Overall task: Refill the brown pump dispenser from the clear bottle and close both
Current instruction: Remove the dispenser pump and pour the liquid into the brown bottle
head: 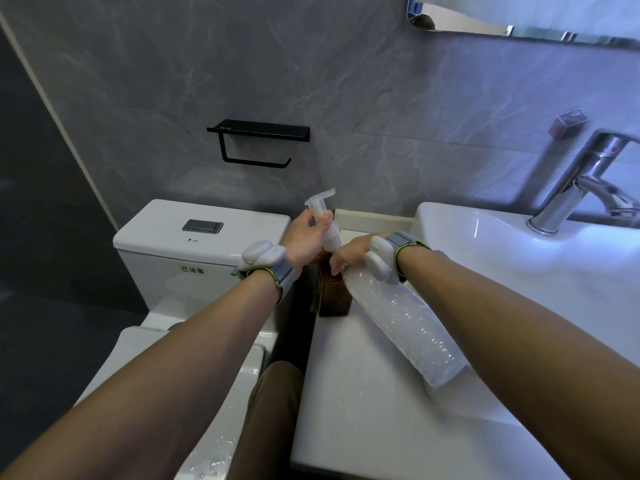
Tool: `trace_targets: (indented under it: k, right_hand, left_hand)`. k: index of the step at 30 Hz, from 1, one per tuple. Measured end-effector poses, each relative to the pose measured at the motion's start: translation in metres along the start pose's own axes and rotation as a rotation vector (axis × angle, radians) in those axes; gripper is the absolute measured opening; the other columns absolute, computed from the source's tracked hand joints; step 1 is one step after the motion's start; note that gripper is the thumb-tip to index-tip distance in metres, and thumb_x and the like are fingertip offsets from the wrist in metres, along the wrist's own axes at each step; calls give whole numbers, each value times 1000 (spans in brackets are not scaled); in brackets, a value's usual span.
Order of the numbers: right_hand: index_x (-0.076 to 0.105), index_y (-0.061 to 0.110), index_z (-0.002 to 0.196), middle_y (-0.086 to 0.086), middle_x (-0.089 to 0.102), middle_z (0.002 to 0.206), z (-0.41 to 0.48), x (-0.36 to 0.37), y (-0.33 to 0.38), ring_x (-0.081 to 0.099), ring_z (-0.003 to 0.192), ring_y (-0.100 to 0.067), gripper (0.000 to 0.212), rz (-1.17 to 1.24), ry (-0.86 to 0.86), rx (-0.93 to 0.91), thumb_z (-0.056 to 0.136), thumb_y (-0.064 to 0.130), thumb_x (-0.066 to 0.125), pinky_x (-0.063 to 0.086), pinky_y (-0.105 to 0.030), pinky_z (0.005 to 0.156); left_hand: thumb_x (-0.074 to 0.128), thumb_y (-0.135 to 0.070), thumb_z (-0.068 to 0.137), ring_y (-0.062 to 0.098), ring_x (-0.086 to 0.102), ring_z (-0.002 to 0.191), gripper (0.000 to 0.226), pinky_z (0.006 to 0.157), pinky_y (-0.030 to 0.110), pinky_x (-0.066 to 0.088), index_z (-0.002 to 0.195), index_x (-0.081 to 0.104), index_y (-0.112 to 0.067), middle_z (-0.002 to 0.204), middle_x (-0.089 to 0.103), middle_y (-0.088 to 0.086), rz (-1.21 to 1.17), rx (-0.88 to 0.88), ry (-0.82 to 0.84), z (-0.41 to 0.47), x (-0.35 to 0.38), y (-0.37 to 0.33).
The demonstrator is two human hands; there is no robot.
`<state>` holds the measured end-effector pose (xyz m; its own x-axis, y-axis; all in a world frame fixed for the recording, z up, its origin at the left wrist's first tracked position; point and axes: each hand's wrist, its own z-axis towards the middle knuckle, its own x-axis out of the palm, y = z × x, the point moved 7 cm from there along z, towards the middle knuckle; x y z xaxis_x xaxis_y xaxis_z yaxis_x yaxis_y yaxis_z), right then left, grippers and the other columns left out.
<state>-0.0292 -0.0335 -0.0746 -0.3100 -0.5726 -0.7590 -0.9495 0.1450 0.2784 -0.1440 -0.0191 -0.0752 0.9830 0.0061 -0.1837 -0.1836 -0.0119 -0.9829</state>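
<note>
A grey marbled wall (346, 98) backs the scene. Below it a white counter (363, 410) runs into a basin (519, 254) with a chrome faucet (575, 188) on the right. A white toilet tank (156, 251) stands just beside the counter's left edge, under a black paper holder (258, 140). The clear bottle (401, 320) slants over the counter, its base low toward the viewer and its neck raised at the far left. The brown pump dispenser (332, 296) stands upright at the counter's back left corner, between tank and basin, with the bottle's neck close beside its top. A pale pump head (322, 206) tilts above the dispenser; whether it is seated cannot be told. The right hand (353, 251) grips the bottle's neck with fingers curled round it, hiding the mouth. The left hand (304, 239) holds the pump's stem, fingers and thumb wrapped about it.
</note>
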Motion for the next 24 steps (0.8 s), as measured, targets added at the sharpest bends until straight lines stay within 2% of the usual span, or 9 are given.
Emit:
trace_targets:
  k: [3, 6, 9, 14, 17, 21, 24]
  right_hand:
    - [62, 15, 99, -17, 63, 119, -1, 0, 2, 59, 112, -33, 35, -10, 5, -2, 78, 43, 61, 44, -44, 102]
    - [65, 15, 103, -15, 65, 117, 1, 1, 3, 61, 108, -33, 43, -43, -3, -5, 73, 47, 62, 46, -44, 99]
    - [64, 17, 92, -16, 65, 116, 4, 2, 3, 61, 106, -32, 39, -47, -5, 0, 69, 48, 63, 46, -44, 99]
    - [60, 15, 87, -14, 62, 108, -3, 0, 2, 58, 100, -29, 28, -17, -3, -12, 81, 42, 60, 44, -39, 97]
    - [57, 20, 74, -16, 64, 117, -3, 0, 3, 60, 109, -32, 25, -27, -10, -15, 79, 43, 62, 45, -42, 100]
    - [55, 20, 75, -15, 62, 117, -4, -1, 3, 59, 110, -32, 25, -41, -23, -15, 81, 44, 60, 44, -43, 101]
    - [52, 20, 75, -13, 58, 106, -6, -2, 2, 57, 103, -30, 26, -44, -20, -30, 82, 43, 60, 43, -39, 93]
  left_hand:
    - [45, -38, 99, 26, 60, 109, 38, 98, 42, 49, 128, 52, -14, 122, 61, 11, 3, 1, -5, 0, 0, -1]
    - [46, -38, 98, 28, 60, 112, 38, 99, 45, 49, 127, 53, -14, 123, 62, 13, -6, -7, -11, 0, -1, 0]
    - [47, -40, 97, 29, 59, 115, 42, 101, 47, 48, 129, 52, -14, 125, 61, 12, -4, -20, -4, 0, -1, 2]
    - [47, -41, 97, 29, 59, 115, 42, 101, 48, 48, 128, 53, -14, 124, 61, 12, -1, -15, 0, 1, -1, 2]
    - [46, -41, 97, 28, 59, 114, 42, 99, 44, 49, 128, 53, -14, 123, 61, 12, 2, -10, -1, 1, -1, 2]
    - [46, -41, 97, 28, 59, 113, 43, 98, 43, 49, 129, 53, -14, 122, 61, 12, 1, -11, 5, 2, -1, 3]
    - [46, -41, 97, 26, 59, 112, 42, 96, 40, 48, 128, 52, -13, 115, 60, 7, 7, -2, 16, 2, -1, 2]
